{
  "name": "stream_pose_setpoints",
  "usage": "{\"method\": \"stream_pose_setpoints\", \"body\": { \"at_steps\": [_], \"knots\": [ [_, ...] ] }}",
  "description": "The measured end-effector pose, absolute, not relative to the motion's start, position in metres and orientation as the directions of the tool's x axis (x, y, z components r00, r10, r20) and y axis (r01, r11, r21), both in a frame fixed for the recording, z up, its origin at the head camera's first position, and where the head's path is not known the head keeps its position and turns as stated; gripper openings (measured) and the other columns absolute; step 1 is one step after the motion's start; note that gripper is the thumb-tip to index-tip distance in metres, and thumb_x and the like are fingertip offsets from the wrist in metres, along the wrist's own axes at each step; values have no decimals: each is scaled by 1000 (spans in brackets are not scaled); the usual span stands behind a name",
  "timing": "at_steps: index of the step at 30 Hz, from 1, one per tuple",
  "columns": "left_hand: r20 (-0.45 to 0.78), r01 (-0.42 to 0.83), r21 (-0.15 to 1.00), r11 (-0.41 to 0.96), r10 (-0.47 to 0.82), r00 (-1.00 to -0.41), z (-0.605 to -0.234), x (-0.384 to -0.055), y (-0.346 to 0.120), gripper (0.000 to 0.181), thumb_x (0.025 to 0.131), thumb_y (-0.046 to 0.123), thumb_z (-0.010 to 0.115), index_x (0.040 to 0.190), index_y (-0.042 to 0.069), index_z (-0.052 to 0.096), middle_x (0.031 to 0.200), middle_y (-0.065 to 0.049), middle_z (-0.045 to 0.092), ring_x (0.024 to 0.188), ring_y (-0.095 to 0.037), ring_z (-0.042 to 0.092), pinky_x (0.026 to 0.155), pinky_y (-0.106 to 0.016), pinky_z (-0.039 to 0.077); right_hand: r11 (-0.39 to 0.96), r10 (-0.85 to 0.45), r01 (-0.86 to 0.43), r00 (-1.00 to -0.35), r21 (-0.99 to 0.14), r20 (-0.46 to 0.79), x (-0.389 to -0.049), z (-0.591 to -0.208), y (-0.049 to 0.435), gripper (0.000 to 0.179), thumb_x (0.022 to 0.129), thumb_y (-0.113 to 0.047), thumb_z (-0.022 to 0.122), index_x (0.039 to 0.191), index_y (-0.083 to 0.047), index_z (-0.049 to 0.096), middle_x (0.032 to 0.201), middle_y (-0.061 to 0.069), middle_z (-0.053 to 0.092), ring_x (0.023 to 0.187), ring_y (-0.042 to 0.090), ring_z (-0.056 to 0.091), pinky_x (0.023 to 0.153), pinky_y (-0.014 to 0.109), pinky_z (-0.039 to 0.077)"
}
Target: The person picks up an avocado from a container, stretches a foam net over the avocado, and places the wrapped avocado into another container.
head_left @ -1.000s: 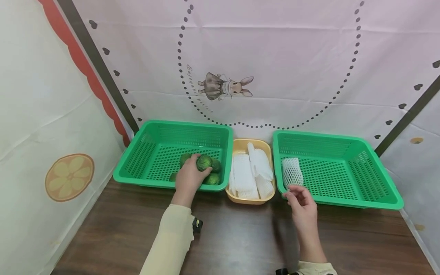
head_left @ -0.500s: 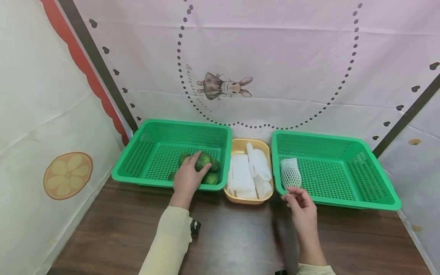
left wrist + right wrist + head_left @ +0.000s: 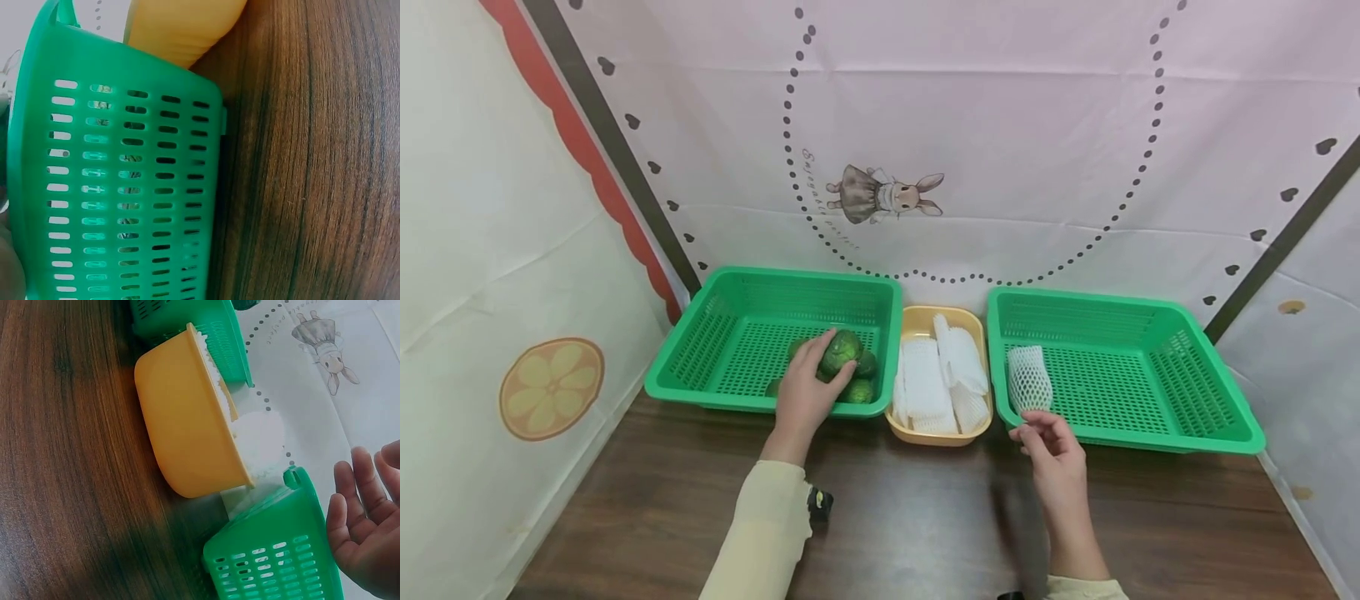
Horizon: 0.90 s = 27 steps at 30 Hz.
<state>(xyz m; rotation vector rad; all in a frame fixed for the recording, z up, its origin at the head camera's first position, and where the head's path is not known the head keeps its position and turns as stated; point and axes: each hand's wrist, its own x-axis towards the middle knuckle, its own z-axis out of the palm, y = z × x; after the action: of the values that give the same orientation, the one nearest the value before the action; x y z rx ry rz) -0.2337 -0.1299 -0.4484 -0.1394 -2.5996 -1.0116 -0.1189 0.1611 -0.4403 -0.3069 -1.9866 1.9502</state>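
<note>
My left hand (image 3: 802, 390) reaches into the left green basket (image 3: 700, 398) and grips a round green fruit (image 3: 842, 350) with mottled skin between thumb and fingers. More fruits like it (image 3: 857, 391) lie around and under the hand, partly hidden by it. In the left wrist view, only part of the hand (image 3: 9, 269) shows beyond the basket's slotted wall. My right hand (image 3: 1054, 454) hangs at the front left corner of the right green basket (image 3: 1150, 443), its fingers loosely curled around nothing. Just beyond its fingertips, a white foam net sleeve (image 3: 1029, 379) covers something inside that basket.
Between the two baskets stands a yellow tub (image 3: 938, 439) with several flat white foam net sleeves (image 3: 927, 375). Behind everything hangs a printed cloth (image 3: 1000, 125), and another (image 3: 512, 250) borders the left side. The table (image 3: 910, 525) is dark wood.
My left hand stays on the same fruit, which has risen slightly against its neighbours. My right hand keeps its place by the basket corner. The head view has shifted a little.
</note>
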Motion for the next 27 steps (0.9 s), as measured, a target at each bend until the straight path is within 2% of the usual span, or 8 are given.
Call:
{"method": "stream_pose_setpoints", "body": {
  "at_steps": [4, 10, 15, 20, 23, 27],
  "knots": [
    [371, 251, 678, 691, -27, -928, -448, -229, -128, 59, 84, 41, 65, 136, 22, 46, 135, -7, 47, 122, -29, 44, 94, -52, 39, 31, 400, -19, -916, -999, 30, -118, -433, 159, 18, 92, -1, 53, 108, 7, 54, 78, -1, 61, 77, 8, 57, 67, 20, 45],
    [374, 273, 731, 626, -32, -927, -445, -223, -121, 61, 82, 36, 69, 136, 21, 45, 135, -6, 47, 123, -27, 43, 94, -50, 39, 37, 402, -30, -915, -999, 43, -119, -433, 160, 17, 92, 0, 53, 108, 6, 55, 78, -1, 60, 77, 9, 58, 67, 19, 45],
    [482, 390, 729, 562, -17, -876, -444, -218, -116, 57, 82, 27, 71, 132, 16, 47, 137, -4, 45, 126, -24, 39, 97, -48, 37, 33, 399, -32, -916, -999, 42, -118, -432, 159, 17, 92, -1, 53, 107, 6, 55, 78, -1, 60, 77, 9, 58, 67, 20, 45],
    [587, 503, 692, 517, 2, -810, -441, -213, -112, 51, 81, 19, 72, 128, 14, 51, 138, -7, 41, 125, -25, 39, 93, -49, 41, 32, 392, -25, -919, -999, 35, -118, -432, 159, 17, 92, -1, 53, 107, 6, 54, 78, -1, 60, 78, 9, 58, 68, 20, 45],
    [609, 536, 688, 489, 12, -793, -439, -209, -109, 52, 81, 17, 72, 128, 15, 52, 136, -5, 43, 125, -24, 40, 92, -48, 42, 33, 389, -19, -921, -999, 31, -118, -431, 158, 17, 92, -2, 53, 107, 6, 54, 78, -2, 61, 77, 9, 58, 68, 20, 45],
    [598, 543, 693, 474, 41, -800, -439, -205, -106, 52, 81, 18, 73, 129, 17, 53, 137, 0, 44, 127, -20, 39, 91, -45, 44, 39, 390, -12, -920, -999, 26, -118, -430, 157, 18, 93, -2, 52, 108, 6, 54, 77, -1, 61, 77, 9, 58, 68, 20, 45]
  ]
}}
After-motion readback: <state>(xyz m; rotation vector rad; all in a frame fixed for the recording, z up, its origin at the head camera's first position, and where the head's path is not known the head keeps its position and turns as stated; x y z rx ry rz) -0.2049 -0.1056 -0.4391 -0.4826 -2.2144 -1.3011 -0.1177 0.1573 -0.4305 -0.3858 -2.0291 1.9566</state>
